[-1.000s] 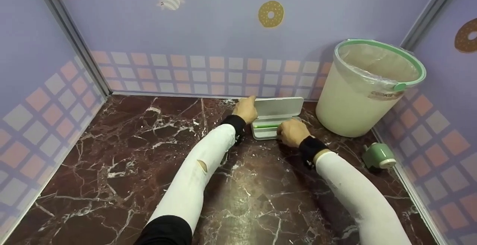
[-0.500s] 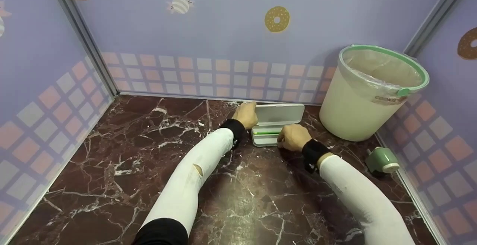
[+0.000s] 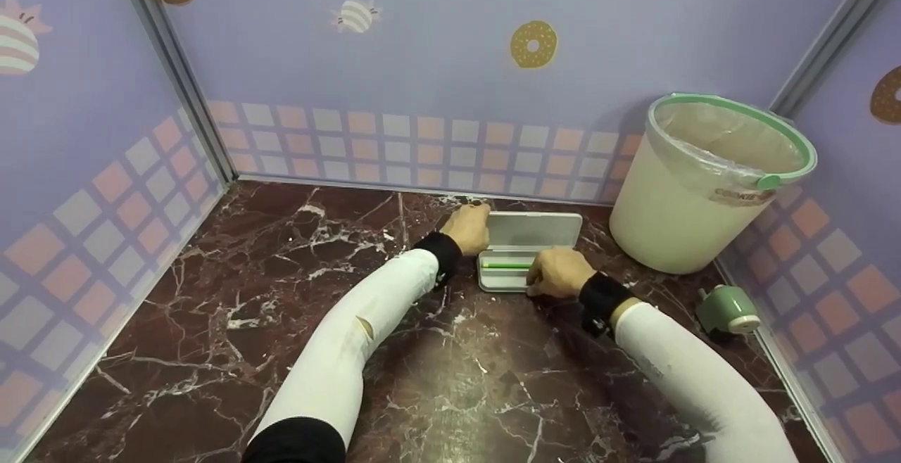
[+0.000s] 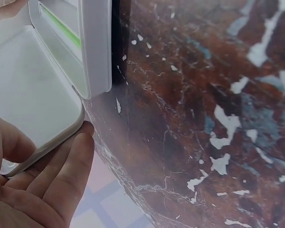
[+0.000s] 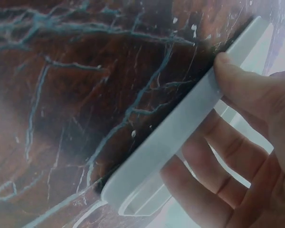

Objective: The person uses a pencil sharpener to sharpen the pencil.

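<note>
A white pencil case [image 3: 501, 281] lies at the back of the table with its lid [image 3: 536, 229] raised. Inside rests a green pencil [image 3: 498, 265], its right end hidden behind my right hand [image 3: 561, 273]. That hand grips the near wall: in the right wrist view the thumb presses the outer side [image 5: 156, 142] and the fingers reach over inside. My left hand [image 3: 467, 229] holds the lid by its left edge. The left wrist view shows its thumb on the lid's inner face [image 4: 38, 90] and the fingers behind.
A cream bin [image 3: 676, 217] with a green rim and plastic liner stands at the back right. In front of it, by the right wall, lies a green pencil-sharpener-like object [image 3: 728, 309]. Patterned walls enclose the dark marbled table [image 3: 450, 378] at the back and sides.
The head view has tilted up and turned slightly left, so everything sits lower and farther right in it. Both hands keep their hold on the pencil case, whose lid stays raised.
</note>
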{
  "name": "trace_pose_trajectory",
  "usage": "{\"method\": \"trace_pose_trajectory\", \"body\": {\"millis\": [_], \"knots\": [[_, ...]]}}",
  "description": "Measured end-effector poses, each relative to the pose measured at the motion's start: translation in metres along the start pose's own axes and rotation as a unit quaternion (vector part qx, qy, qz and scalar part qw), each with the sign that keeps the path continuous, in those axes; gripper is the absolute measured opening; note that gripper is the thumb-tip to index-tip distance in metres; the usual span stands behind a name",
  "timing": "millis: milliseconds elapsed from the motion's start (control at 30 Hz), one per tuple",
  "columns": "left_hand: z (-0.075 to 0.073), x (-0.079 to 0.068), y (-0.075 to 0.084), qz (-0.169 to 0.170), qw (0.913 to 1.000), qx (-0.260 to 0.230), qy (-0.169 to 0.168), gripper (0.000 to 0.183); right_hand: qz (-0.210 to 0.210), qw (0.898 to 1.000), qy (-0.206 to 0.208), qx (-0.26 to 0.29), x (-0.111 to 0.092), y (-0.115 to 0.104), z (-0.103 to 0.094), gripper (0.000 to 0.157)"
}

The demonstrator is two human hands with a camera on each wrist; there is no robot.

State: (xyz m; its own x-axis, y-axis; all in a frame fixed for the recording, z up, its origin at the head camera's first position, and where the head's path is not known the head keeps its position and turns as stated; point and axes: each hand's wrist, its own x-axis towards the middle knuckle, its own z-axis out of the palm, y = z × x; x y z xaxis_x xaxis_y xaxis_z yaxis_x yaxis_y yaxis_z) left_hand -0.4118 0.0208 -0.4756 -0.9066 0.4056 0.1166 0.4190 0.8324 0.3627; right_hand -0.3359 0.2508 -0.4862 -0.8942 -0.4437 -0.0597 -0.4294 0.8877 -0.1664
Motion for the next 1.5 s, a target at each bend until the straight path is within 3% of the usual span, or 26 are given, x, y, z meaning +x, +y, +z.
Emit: {"method": "trace_pose_trajectory", "body": {"millis": [667,933,1167,1267,1400,1500], "knots": [[-0.007,-0.038,-0.004,0.072,0.9966,0.038,-0.011,0.026,-0.129,0.991,0.045,0.007,-0.03,-0.023,0.017,0.02],[-0.016,-0.059,-0.01,0.06,0.998,0.017,-0.01,0.022,-0.149,0.987,0.061,0.021,-0.034,-0.039,0.024,0.02],[-0.027,-0.073,-0.027,0.061,0.9979,-0.021,-0.001,0.032,-0.204,0.974,0.081,0.057,-0.035,-0.054,0.021,0.012],[-0.03,-0.074,-0.032,0.052,0.9979,-0.039,0.004,0.037,-0.189,0.974,0.109,0.069,-0.033,-0.053,0.013,0.009],[-0.031,-0.077,-0.038,0.039,0.9978,-0.053,0.01,0.04,-0.126,0.979,0.143,0.072,-0.029,-0.05,0.01,0.009],[-0.03,-0.082,-0.041,0.034,0.9974,-0.062,0.015,0.039,-0.089,0.983,0.146,0.064,-0.027,-0.048,0.016,0.01]]}}
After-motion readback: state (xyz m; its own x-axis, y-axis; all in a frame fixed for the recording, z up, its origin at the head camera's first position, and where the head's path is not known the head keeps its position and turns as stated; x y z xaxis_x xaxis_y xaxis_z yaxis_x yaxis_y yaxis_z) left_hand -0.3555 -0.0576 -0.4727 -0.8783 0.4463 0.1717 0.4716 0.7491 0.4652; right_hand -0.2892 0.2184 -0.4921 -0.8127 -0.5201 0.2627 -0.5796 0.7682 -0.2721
